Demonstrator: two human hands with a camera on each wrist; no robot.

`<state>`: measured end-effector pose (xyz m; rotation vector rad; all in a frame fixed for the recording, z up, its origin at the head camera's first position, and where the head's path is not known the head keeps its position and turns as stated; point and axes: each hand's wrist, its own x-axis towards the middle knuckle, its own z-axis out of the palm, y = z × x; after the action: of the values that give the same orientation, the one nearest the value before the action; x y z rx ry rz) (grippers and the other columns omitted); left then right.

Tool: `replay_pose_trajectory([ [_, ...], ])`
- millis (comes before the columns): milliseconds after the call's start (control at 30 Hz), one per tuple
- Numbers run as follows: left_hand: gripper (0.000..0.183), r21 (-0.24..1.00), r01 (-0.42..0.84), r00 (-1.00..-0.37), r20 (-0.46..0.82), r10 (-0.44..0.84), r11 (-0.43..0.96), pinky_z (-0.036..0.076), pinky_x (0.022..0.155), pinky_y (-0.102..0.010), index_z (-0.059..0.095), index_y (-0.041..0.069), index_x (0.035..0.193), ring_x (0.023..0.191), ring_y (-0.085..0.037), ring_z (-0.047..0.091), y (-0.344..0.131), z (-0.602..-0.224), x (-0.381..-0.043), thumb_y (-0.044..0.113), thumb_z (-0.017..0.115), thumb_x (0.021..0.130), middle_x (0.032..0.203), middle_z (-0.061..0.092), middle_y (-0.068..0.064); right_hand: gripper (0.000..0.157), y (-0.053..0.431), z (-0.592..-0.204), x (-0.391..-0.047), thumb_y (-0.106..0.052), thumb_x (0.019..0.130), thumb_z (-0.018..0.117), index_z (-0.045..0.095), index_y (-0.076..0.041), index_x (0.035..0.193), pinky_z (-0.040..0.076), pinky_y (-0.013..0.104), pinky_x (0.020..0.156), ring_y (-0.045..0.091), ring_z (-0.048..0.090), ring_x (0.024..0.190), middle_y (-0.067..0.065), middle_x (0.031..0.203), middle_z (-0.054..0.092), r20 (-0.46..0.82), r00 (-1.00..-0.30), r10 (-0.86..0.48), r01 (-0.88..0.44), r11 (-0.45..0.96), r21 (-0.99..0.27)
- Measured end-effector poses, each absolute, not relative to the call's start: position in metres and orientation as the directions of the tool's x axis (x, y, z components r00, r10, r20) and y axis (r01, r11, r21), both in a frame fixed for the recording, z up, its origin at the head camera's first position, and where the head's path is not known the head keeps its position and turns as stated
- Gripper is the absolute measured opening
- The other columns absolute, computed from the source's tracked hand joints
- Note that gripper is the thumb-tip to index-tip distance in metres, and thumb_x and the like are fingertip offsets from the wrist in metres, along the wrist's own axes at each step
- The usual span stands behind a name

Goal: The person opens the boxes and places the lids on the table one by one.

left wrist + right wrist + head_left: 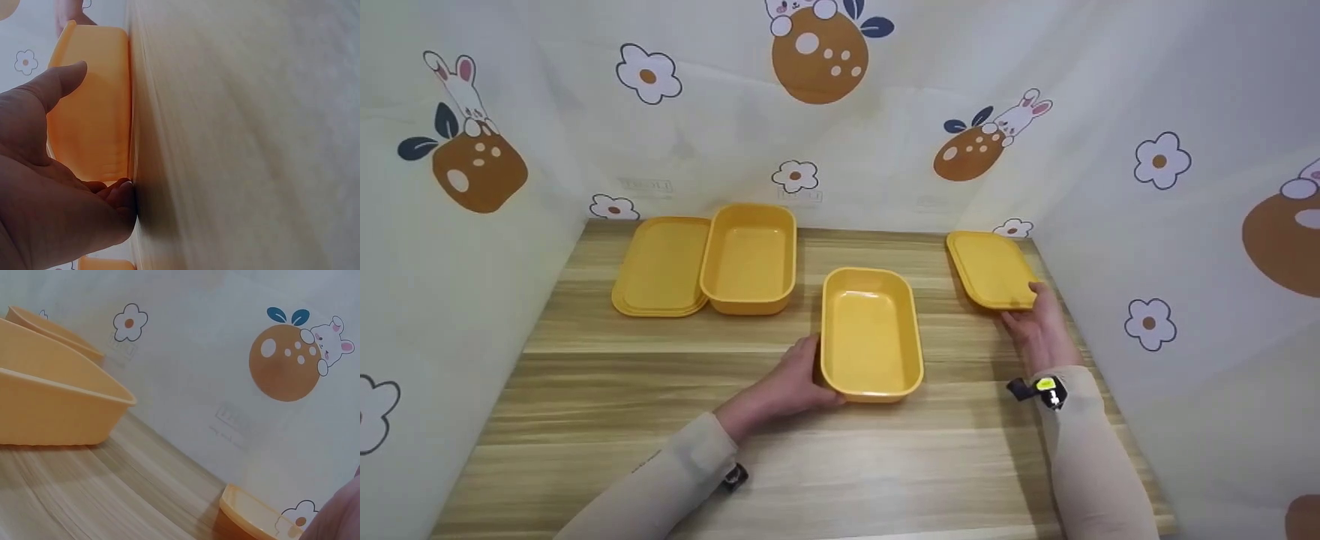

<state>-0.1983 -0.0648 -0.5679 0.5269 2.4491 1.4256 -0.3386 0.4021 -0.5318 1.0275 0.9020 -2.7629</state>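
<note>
In the head view, a yellow rectangular container (871, 337) with no lid on it sits upright near the middle of the table. My left hand (787, 382) holds its near left corner, thumb on the near wall and fingers along the left side. The left wrist view shows that thumb against the container's wall (98, 112), with the fingers curled low at its edge. At the right, my right hand (1046, 334) grips a yellow lid (994, 270) by its near right corner, thumb on top and fingers under it. Little of the right hand (340, 512) shows in the right wrist view.
A second yellow container (750, 259) stands upright at the back left. Beside it, another yellow lid (664, 266) lies against its left side. Printed cloth (720, 127) hangs around the wooden table (660, 390) at the back and both sides.
</note>
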Motion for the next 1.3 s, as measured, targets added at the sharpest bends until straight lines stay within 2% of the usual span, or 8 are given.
replay_pose_trajectory([
  [133,0.119,0.873,0.174,-0.901,-0.045,0.431,0.456,0.030,0.129,-0.050,0.031,-0.001,0.169,0.151,-0.034,0.040,-0.064,-0.568,-0.198,0.030,0.100,0.077,0.163,0.044,-0.021,0.045,0.412,-0.535,-0.341,-0.033,0.117,0.046,0.046,-0.018,0.160,0.050,0.039,0.115,0.019,0.060,0.137,0.005,0.149,0.063,-0.634,-0.766,0.108,0.292,-0.820,-0.493],
  [233,0.119,0.874,0.176,-0.903,-0.040,0.428,0.453,0.031,0.129,-0.051,0.032,-0.002,0.168,0.150,-0.035,0.041,-0.065,-0.566,-0.198,0.029,0.100,0.077,0.163,0.044,-0.022,0.046,0.419,-0.538,-0.344,-0.037,0.118,0.043,0.045,-0.020,0.161,0.044,0.036,0.120,0.016,0.055,0.140,0.003,0.149,0.062,-0.640,-0.765,0.064,0.308,-0.837,-0.452],
  [333,0.118,0.874,0.175,-0.904,-0.039,0.425,0.453,0.031,0.129,-0.052,0.033,-0.004,0.167,0.150,-0.036,0.041,-0.065,-0.566,-0.198,0.029,0.100,0.077,0.161,0.045,-0.023,0.047,0.424,-0.540,-0.347,-0.036,0.119,0.041,0.044,-0.019,0.163,0.040,0.034,0.122,0.015,0.052,0.143,0.002,0.153,0.060,-0.621,-0.783,0.038,0.303,-0.849,-0.434],
  [500,0.114,0.875,0.181,-0.902,-0.033,0.429,0.448,0.032,0.128,-0.052,0.035,-0.004,0.165,0.147,-0.036,0.043,-0.066,-0.565,-0.198,0.028,0.099,0.077,0.158,0.047,-0.024,0.048,0.427,-0.543,-0.350,-0.030,0.118,0.042,0.044,-0.014,0.163,0.045,0.036,0.120,0.017,0.053,0.144,0.004,0.156,0.059,-0.581,-0.813,0.030,0.287,-0.848,-0.446],
  [733,0.116,0.871,0.184,-0.902,-0.035,0.430,0.456,0.032,0.128,-0.052,0.034,-0.004,0.167,0.149,-0.036,0.042,-0.066,-0.564,-0.197,0.030,0.099,0.077,0.160,0.046,-0.023,0.056,0.429,-0.546,-0.347,-0.029,0.118,0.044,0.036,-0.013,0.171,0.040,0.038,0.126,0.019,0.046,0.154,0.006,0.169,0.048,-0.528,-0.849,0.003,0.252,-0.876,-0.410],
  [867,0.117,0.876,0.173,-0.904,-0.040,0.427,0.449,0.031,0.129,-0.052,0.033,-0.004,0.167,0.149,-0.036,0.041,-0.065,-0.564,-0.197,0.029,0.099,0.077,0.161,0.045,-0.024,0.058,0.422,-0.531,-0.338,-0.031,0.117,0.044,0.034,-0.016,0.172,0.037,0.038,0.127,0.018,0.043,0.156,0.003,0.172,0.045,-0.557,-0.830,-0.024,0.283,-0.879,-0.383],
  [1067,0.117,0.875,0.172,-0.907,-0.039,0.419,0.453,0.032,0.129,-0.052,0.033,-0.004,0.167,0.149,-0.037,0.042,-0.064,-0.564,-0.198,0.029,0.100,0.076,0.161,0.045,-0.024,0.061,0.394,-0.492,-0.316,-0.036,0.120,0.031,0.013,-0.027,0.178,0.027,0.029,0.130,0.008,0.025,0.163,-0.009,0.181,0.022,-0.590,-0.807,-0.027,0.299,-0.880,-0.369],
  [1300,0.117,0.880,0.172,-0.907,-0.033,0.420,0.442,0.032,0.128,-0.052,0.035,-0.005,0.166,0.148,-0.036,0.043,-0.064,-0.564,-0.197,0.028,0.100,0.075,0.159,0.047,-0.024,0.063,0.389,-0.486,-0.307,-0.037,0.120,0.034,0.011,-0.029,0.178,0.030,0.028,0.128,0.006,0.027,0.161,-0.011,0.180,0.022,-0.604,-0.797,-0.022,0.329,-0.853,-0.404],
])
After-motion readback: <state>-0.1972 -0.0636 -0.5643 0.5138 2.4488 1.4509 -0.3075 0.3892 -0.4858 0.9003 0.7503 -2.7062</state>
